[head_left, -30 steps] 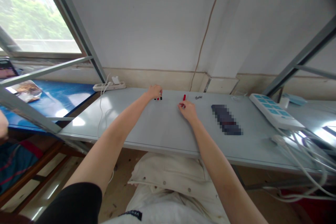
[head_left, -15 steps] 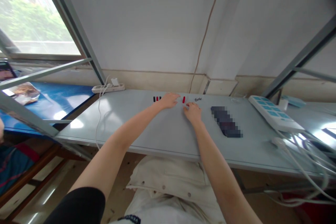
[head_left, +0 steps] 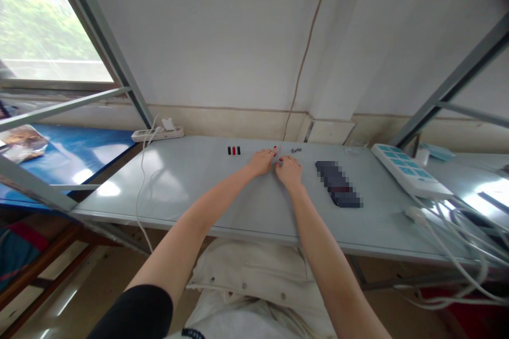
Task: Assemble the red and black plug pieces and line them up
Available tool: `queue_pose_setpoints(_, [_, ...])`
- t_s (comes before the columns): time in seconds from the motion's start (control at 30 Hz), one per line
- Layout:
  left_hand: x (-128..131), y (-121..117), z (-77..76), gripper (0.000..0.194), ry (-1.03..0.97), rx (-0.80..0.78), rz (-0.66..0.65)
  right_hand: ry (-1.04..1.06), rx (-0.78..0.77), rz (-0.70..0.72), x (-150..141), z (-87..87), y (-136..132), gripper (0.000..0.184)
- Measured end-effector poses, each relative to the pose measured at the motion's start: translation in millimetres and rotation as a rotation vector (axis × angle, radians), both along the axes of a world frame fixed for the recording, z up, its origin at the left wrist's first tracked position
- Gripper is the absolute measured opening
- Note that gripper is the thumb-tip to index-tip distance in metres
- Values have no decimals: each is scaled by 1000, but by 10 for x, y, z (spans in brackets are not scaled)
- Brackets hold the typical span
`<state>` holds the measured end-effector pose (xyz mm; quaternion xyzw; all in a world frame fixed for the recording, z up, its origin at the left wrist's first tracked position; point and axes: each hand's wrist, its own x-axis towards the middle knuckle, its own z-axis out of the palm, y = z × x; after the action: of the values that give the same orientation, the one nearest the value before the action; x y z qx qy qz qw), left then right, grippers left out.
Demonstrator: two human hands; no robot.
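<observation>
Three small cylinders stand in a row at the back of the desk: a black one (head_left: 229, 150), a red one (head_left: 234, 151) and another black one (head_left: 238, 150). To their right, my left hand (head_left: 261, 162) has its fingertips closed on a separate small red cylinder (head_left: 275, 148), mostly covered by the fingers. Close beside it is my right hand (head_left: 289, 172), fingers curled and thumb drawn in. A tiny dark spot shows at its fingertips, too small to name. Several small grey metallic pieces (head_left: 296, 150) lie just beyond my right hand.
A dark pixelated flat object (head_left: 339, 184) lies right of my right hand. Farther right is a white power strip with blue sockets (head_left: 411, 172) and loose cables. Another white power strip (head_left: 158, 134) sits at the back left, its cable crossing the desk (head_left: 199, 196).
My left hand has moved right, away from the row of cylinders, and has taken hold of the separate red cylinder. My right hand stays close by, still curled. The view has shifted slightly.
</observation>
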<state>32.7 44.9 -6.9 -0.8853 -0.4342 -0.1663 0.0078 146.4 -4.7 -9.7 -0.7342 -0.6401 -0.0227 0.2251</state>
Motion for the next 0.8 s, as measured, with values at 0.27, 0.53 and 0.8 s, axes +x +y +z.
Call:
queue_pose_setpoints(0.27, [55, 17, 47, 22, -100, 72, 19, -9, -25, 1, -15, 18, -13, 31])
queue_pose_setpoints(0.53, [-37, -2, -54, 16, -284, 15, 92, -35, -31, 53, -30, -56, 2, 35])
queue_pose_setpoints(0.8, [-327, -96, -165, 13, -837, -141, 266, -43, -108, 62, -73, -169, 44, 46])
